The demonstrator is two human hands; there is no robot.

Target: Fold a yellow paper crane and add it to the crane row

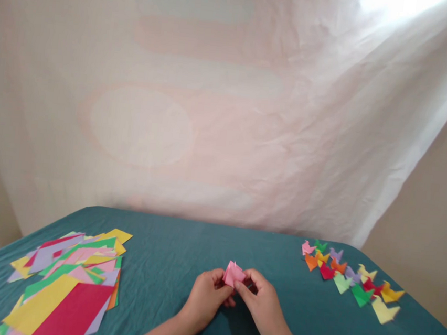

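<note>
A small folded pink paper piece [233, 274] sits between both my hands at the middle of the teal-covered table [166, 267]. My left hand [208, 294] pinches its left side with curled fingers. From the right, my right hand [263, 299] pinches its other edge with thumb and fingertips. Both hands rest low over the cloth, close together.
A spread pile of flat coloured paper squares [68, 279] lies at the left. Several small folded paper figures [349, 279] in mixed colours lie scattered at the right, near the table's edge. A creased white sheet [221, 109] hangs behind the table.
</note>
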